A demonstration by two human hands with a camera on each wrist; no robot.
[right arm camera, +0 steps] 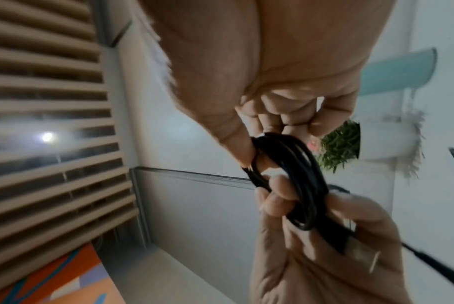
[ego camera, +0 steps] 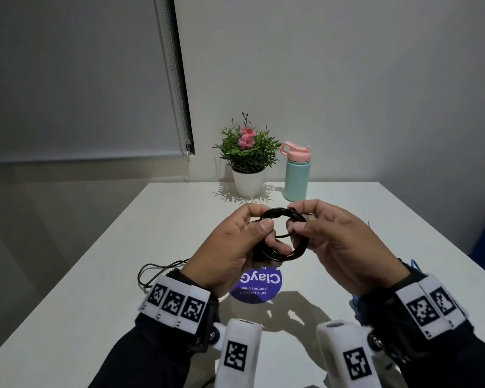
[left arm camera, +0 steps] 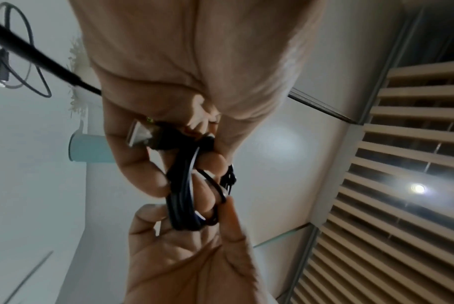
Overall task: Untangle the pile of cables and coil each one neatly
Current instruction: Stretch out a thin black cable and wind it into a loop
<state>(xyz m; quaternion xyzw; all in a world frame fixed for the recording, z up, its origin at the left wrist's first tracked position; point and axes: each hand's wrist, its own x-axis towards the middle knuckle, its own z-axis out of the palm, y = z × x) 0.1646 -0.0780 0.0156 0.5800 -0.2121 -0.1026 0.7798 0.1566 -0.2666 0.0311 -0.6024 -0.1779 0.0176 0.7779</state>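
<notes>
Cable [ego camera: 284,236] number one looks close to done: from the head view, a black coil is held up over the white table [ego camera: 95,275], pinched on its left side by the left hand [ego camera: 233,247] and on its right by the right hand [ego camera: 336,242], fingers of both curled round the loops. A thinner black cable [ego camera: 154,271] is left lying loose on the table just beside the left wrist, so that one is yet to be coiled. Something blue can be glimpsed by the right wrist, too hidden to call. A potted plant [ego camera: 248,161] and a bottle [ego camera: 296,170] are parked at the far edge, well apart from the work.

From the left wrist view, the bundle [left arm camera: 186,185] is seen edge-on, with a silvery plug [left arm camera: 138,134] tucked under the left fingers [left arm camera: 142,174]. The loose cable [left arm camera: 26,61] is seen on the table behind.

From the right wrist view, the loops [right arm camera: 293,174] are clamped between thumb and fingers [right arm camera: 285,115]. Probably only the tail end is left to be tucked.
</notes>
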